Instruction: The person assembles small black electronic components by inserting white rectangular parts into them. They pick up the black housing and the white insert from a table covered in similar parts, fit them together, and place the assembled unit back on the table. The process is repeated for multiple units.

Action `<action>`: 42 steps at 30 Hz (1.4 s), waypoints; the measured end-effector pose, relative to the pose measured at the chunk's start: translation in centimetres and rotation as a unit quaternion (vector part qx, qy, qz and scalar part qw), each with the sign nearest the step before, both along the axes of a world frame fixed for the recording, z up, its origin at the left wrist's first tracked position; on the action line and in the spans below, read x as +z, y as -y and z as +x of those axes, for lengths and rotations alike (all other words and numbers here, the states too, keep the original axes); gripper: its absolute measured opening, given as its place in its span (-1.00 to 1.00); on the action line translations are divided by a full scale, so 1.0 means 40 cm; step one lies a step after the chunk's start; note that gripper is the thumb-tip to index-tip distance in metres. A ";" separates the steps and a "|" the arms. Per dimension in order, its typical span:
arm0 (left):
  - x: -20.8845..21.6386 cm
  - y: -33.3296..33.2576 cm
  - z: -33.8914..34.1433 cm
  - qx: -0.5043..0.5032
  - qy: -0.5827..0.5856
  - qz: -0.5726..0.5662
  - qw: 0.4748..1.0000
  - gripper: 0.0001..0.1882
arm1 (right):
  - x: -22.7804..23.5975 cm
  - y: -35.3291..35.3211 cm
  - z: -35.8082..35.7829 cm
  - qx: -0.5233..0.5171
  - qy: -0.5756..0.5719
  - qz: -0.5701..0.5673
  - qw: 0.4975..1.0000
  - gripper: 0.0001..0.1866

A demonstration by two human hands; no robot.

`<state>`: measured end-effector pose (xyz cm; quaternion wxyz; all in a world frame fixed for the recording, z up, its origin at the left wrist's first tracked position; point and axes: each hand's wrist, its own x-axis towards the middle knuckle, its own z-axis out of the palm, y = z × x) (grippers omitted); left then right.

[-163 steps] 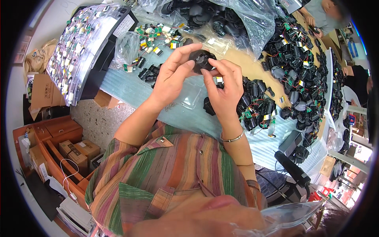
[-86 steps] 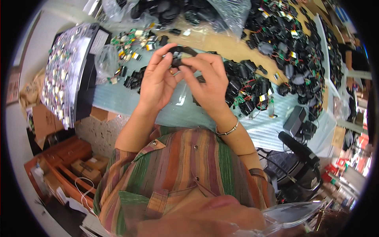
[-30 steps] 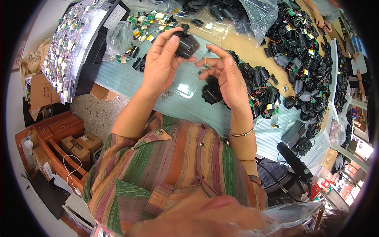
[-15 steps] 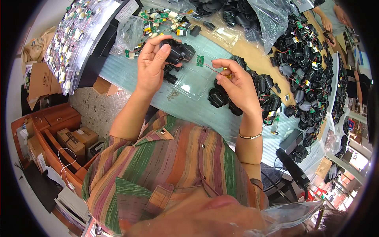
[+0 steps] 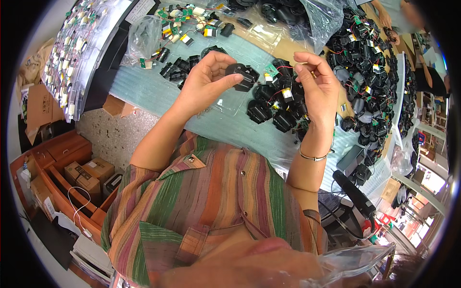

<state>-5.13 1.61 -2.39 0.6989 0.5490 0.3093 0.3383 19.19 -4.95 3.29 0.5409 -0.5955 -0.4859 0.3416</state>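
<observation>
My left hand grips a black plastic housing between thumb and fingers, above the work surface. To its right, my right hand has thumb and forefinger pinched together on a thin red wire. At the wire's left end hangs a small green circuit board, a short way from the housing. Below and between the hands lies a cluster of black housings with wires and small boards. More black parts rest to the left, partly behind my left hand.
Loose boards, wires and cells lie at the far left beside a clear plastic bag. A large heap of wired black housings covers the right. A tilted tray of parts stands at left. Another person's hand shows at the far right.
Both hands have moved right, the left also lower. The housing in my left hand is turned differently. The circuit board has moved right with my right hand and now hangs over the housings.
</observation>
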 end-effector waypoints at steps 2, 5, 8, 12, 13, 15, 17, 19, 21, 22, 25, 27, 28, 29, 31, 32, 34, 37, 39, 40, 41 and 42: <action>-0.007 0.006 0.040 0.018 0.016 -0.006 1.000 -0.66 | -0.005 0.003 0.010 -0.029 0.010 0.027 0.999 -0.78; -0.023 -0.005 0.099 0.002 -0.042 0.022 0.999 -0.66 | -0.011 0.006 0.030 -0.065 0.081 0.036 0.994 -0.77; -0.023 -0.003 0.154 0.005 -0.138 0.118 0.983 -0.68 | -0.010 0.015 0.038 -0.081 0.168 0.029 0.982 -0.75; -0.009 -0.001 0.164 0.010 -0.306 0.338 0.890 -0.65 | -0.015 0.028 0.043 -0.082 0.224 0.006 0.971 -0.74; -0.013 -0.002 0.166 0.028 -0.303 0.390 0.869 -0.66 | -0.024 0.027 0.045 -0.078 0.232 0.002 0.970 -0.73; -0.026 -0.004 0.166 0.065 -0.296 0.488 0.818 -0.67 | -0.039 0.028 0.050 -0.065 0.227 -0.014 0.972 -0.75; -0.017 -0.015 0.160 0.062 -0.301 0.467 0.829 -0.69 | -0.032 0.035 0.042 -0.047 0.218 -0.055 0.973 -0.76; -0.007 -0.050 0.152 0.072 -0.312 0.460 0.828 -0.70 | -0.030 0.038 0.041 -0.022 0.231 -0.071 0.970 -0.77; 0.001 -0.105 0.134 0.108 -0.361 0.492 0.785 -0.70 | -0.032 0.038 0.038 -0.017 0.246 -0.074 0.966 -0.78; 0.000 -0.134 0.127 0.128 -0.383 0.506 0.762 -0.69 | -0.038 0.038 0.040 -0.023 0.253 -0.053 0.966 -0.78; 0.007 -0.199 0.113 0.150 -0.449 0.517 0.713 -0.67 | -0.028 0.031 0.028 -0.033 0.295 -0.013 0.955 -0.79; 0.011 -0.230 0.114 0.161 -0.460 0.534 0.690 -0.66 | -0.016 0.034 0.013 -0.025 0.289 -0.012 0.957 -0.80; 0.008 -0.250 0.122 0.167 -0.443 0.528 0.705 -0.65 | -0.010 0.033 0.006 -0.023 0.287 -0.011 0.958 -0.80; 0.008 -0.270 0.131 0.177 -0.443 0.532 0.700 -0.64 | -0.008 0.031 0.000 -0.014 0.282 -0.007 0.959 -0.80; 0.012 -0.307 0.159 0.200 -0.438 0.539 0.691 -0.63 | -0.009 0.030 -0.008 -0.009 0.283 -0.014 0.959 -0.80; 0.015 -0.326 0.172 0.194 -0.454 0.530 0.689 -0.54 | -0.011 0.029 -0.013 -0.009 0.289 -0.015 0.957 -0.80; 0.002 -0.368 0.181 0.225 -0.439 0.521 0.696 -0.47 | -0.016 0.023 -0.020 0.012 0.297 0.002 0.955 -0.80; 0.002 -0.421 0.200 0.210 -0.434 0.449 0.752 -0.35 | -0.015 0.028 -0.030 0.026 0.287 0.006 0.957 -0.80; 0.009 -0.443 0.213 0.174 -0.435 0.390 0.793 -0.34 | -0.016 0.030 -0.035 0.027 0.260 -0.002 0.965 -0.80; 0.019 -0.459 0.211 0.150 -0.455 0.385 0.789 -0.32 | -0.018 0.029 -0.036 0.029 0.260 -0.003 0.965 -0.80; 0.026 -0.472 0.216 0.141 -0.459 0.377 0.792 -0.33 | -0.019 0.027 -0.036 0.032 0.261 -0.005 0.965 -0.80; 0.033 -0.478 0.217 0.130 -0.464 0.369 0.795 -0.33 | -0.022 0.028 -0.039 0.035 0.259 -0.007 0.965 -0.81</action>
